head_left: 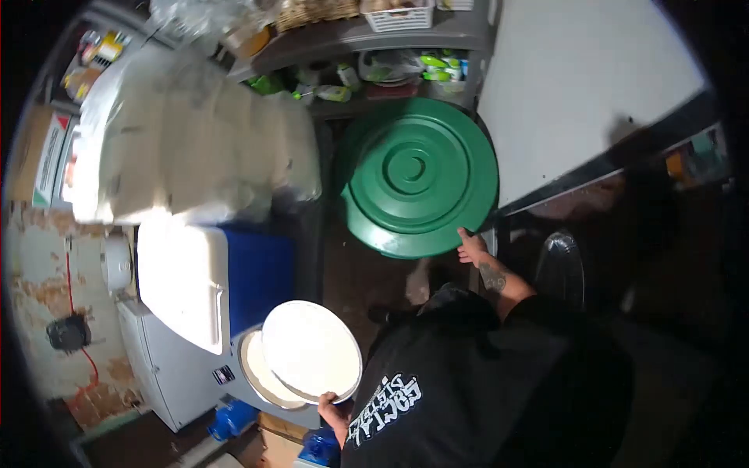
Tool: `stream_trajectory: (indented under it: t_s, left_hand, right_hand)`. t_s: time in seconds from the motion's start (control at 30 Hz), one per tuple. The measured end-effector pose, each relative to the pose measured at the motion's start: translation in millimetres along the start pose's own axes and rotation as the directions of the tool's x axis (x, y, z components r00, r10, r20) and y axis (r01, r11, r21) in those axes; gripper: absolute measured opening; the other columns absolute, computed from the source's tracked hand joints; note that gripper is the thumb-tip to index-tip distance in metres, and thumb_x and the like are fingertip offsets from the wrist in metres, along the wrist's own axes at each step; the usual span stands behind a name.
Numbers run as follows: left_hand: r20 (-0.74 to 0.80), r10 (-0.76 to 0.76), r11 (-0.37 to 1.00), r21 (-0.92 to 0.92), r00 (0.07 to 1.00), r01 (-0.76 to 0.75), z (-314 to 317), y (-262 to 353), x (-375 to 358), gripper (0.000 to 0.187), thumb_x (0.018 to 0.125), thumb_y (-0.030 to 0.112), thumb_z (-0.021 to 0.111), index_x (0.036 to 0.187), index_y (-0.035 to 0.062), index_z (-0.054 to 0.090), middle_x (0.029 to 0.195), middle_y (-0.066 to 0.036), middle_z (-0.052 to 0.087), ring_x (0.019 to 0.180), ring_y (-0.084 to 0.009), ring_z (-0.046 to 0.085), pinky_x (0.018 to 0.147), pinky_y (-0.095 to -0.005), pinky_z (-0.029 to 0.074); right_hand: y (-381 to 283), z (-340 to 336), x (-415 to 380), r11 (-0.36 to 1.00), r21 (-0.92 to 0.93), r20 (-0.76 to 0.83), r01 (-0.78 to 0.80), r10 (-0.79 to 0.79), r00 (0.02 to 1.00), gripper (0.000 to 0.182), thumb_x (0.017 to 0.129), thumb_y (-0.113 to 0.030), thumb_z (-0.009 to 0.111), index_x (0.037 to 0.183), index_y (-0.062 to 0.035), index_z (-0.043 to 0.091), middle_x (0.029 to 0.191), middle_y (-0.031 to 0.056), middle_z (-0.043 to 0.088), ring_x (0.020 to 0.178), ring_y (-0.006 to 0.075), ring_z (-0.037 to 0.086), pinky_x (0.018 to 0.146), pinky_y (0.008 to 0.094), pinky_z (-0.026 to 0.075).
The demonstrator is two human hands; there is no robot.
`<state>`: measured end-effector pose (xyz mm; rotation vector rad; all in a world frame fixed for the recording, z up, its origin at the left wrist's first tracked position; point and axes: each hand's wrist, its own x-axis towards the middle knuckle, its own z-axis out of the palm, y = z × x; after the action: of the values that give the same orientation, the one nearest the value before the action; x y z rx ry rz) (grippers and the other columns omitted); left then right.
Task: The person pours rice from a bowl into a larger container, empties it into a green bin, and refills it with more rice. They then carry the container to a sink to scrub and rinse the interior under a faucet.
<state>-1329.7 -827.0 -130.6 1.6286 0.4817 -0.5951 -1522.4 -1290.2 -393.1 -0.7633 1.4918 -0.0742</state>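
My left hand (335,412) is closed on the near rim of a round white lid (312,351), tilted and brightly lit, so its surface detail is washed out. The lid partly covers a round opening with a pale rim (253,366) in a grey top. My right hand (471,248), at the end of a tattooed forearm, grips the near edge of a large green lid (374,214). That ridged lid has a ring-shaped centre and hides most of what lies beneath it.
A white-lidded blue cooler (261,265) stands at left, below bulky plastic-wrapped packages (211,140). Shelves (374,35) with bottles and baskets are behind the green lid. A white panel (577,93) rises at right. Blue water jugs (232,419) sit at lower left.
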Motion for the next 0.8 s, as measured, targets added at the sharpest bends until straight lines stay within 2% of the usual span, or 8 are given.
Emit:
stream_trajectory:
  t_s: [0.13,0.2,0.27,0.33,0.4,0.57,0.67,0.8]
  left_hand:
    - [-0.123,-0.033,0.983,-0.185,0.992,0.01,-45,-2,-27,0.027,0.069,0.009,0.055,0.093,-0.001,0.058,0.094,-0.013,0.062,0.096,-0.0288,0.062,0.091,-0.043,0.05]
    - [-0.198,-0.032,0.959,-0.283,0.98,-0.025,-70,-4,-39,0.031,0.068,0.008,0.055,0.097,-0.0028,0.059,0.096,-0.014,0.063,0.1,-0.0288,0.062,0.096,-0.0427,0.049]
    - [-0.257,-0.021,0.922,-0.378,0.966,-0.08,-103,-13,-46,0.027,0.067,0.007,0.055,0.092,-0.0022,0.058,0.092,-0.012,0.062,0.098,-0.0273,0.062,0.097,-0.0418,0.048]
    - [-0.279,-0.027,0.879,-0.464,0.96,-0.11,-143,-22,-53,0.016,0.067,0.005,0.055,0.081,0.0001,0.058,0.087,-0.01,0.061,0.094,-0.025,0.061,0.099,-0.0407,0.047]
    - [-0.307,-0.074,0.815,-0.567,0.949,-0.12,-158,-17,-42,0.01,0.066,0.002,0.055,0.064,0.0066,0.047,0.072,-0.004,0.052,0.077,-0.0196,0.055,0.088,-0.0365,0.047]
    - [-0.527,-0.16,0.903,-0.42,0.835,-0.092,-266,-25,-13,0.006,0.072,0.002,0.054,0.074,0.0045,0.049,0.069,-0.004,0.047,0.065,-0.0177,0.053,0.064,-0.0351,0.05]
    - [-0.547,-0.09,0.928,-0.349,0.833,-0.129,-296,-19,15,0.011,0.071,0.0,0.053,0.082,0.0021,0.051,0.069,-0.004,0.046,0.06,-0.017,0.051,0.058,-0.0334,0.048]
    - [-0.543,-0.018,0.963,-0.235,0.839,-0.132,-318,13,55,0.025,0.07,-0.004,0.051,0.095,-0.0017,0.053,0.07,-0.005,0.049,0.056,-0.0172,0.051,0.054,-0.0303,0.045]
  right_hand:
    - [8,-12,36,0.845,-0.512,-0.437,-0.155,-0.101,0.894,0.059,0.089,-0.044,0.064,0.121,0.0028,0.047,0.094,0.0185,0.069,0.078,0.0287,0.071,0.063,0.041,0.059]
    - [30,-41,81,0.678,-0.72,-0.46,-0.148,-0.306,0.834,0.046,0.088,-0.037,0.066,0.112,-0.0005,0.052,0.087,0.0177,0.07,0.073,0.0246,0.071,0.057,0.0369,0.058]
    - [15,-41,57,0.694,-0.71,-0.288,0.121,-0.443,0.849,0.032,0.09,-0.033,0.064,0.098,-0.0033,0.055,0.076,0.014,0.066,0.062,0.0239,0.067,0.049,0.0366,0.054]
    - [-6,-12,5,0.794,-0.517,-0.001,0.321,-0.376,0.927,0.025,0.094,-0.029,0.06,0.091,-0.004,0.056,0.066,0.0078,0.057,0.051,0.0196,0.059,0.042,0.0356,0.048]
    - [-5,38,4,0.739,-0.582,0.152,0.34,-0.312,0.938,0.022,0.096,-0.03,0.06,0.097,-0.008,0.059,0.066,0.0011,0.051,0.054,0.013,0.054,0.045,0.0305,0.046]
    - [43,238,-118,0.74,-0.279,0.686,0.612,-0.292,0.666,0.017,0.099,-0.025,0.059,0.109,-0.0116,0.06,0.087,-0.0026,0.059,0.073,0.0052,0.053,0.061,0.0209,0.045]
    - [77,347,-189,0.612,-0.238,0.837,0.754,-0.265,0.479,0.031,0.096,-0.017,0.061,0.125,-0.0055,0.056,0.1,0.0036,0.065,0.086,0.0105,0.062,0.076,0.0251,0.05]
    - [109,425,-245,0.427,-0.373,0.839,0.824,-0.224,0.496,0.059,0.093,-0.017,0.064,0.144,-0.0038,0.038,0.102,0.0119,0.065,0.085,0.018,0.066,0.079,0.031,0.052]
